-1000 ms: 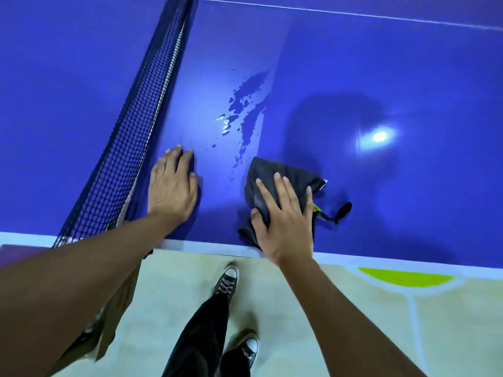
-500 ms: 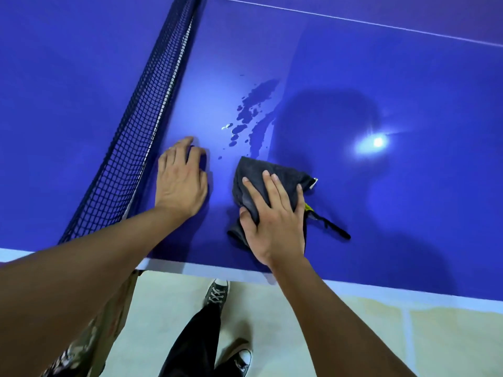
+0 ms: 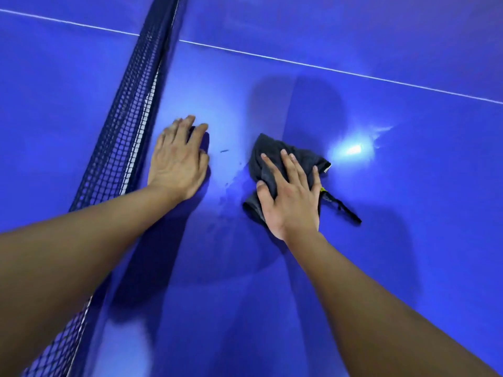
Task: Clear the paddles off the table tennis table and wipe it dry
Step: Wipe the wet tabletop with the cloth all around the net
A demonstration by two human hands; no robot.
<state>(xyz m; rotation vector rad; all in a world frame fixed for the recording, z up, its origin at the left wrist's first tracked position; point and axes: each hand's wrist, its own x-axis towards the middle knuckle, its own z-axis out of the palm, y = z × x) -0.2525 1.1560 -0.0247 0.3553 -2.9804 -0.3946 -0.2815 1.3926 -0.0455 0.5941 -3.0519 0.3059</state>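
Observation:
A blue table tennis table (image 3: 381, 186) fills the view. My right hand (image 3: 291, 197) presses flat, fingers straight, on a crumpled dark grey cloth (image 3: 272, 159) in the middle of the table. A thin black strap (image 3: 343, 210) trails from the cloth to the right. My left hand (image 3: 178, 159) rests flat on the table beside the net (image 3: 122, 137). Faint damp smears and small droplets (image 3: 228, 186) lie between my two hands. No paddles are in view.
The dark mesh net runs diagonally from top centre to bottom left. A white centre line (image 3: 326, 68) crosses the far part of the table. A bright lamp reflection (image 3: 352, 149) shines right of the cloth.
My right hand has pushed the cloth away from the near edge over the puddle, which is now mostly gone. My left hand slid forward too. The near table edge and floor left the view.

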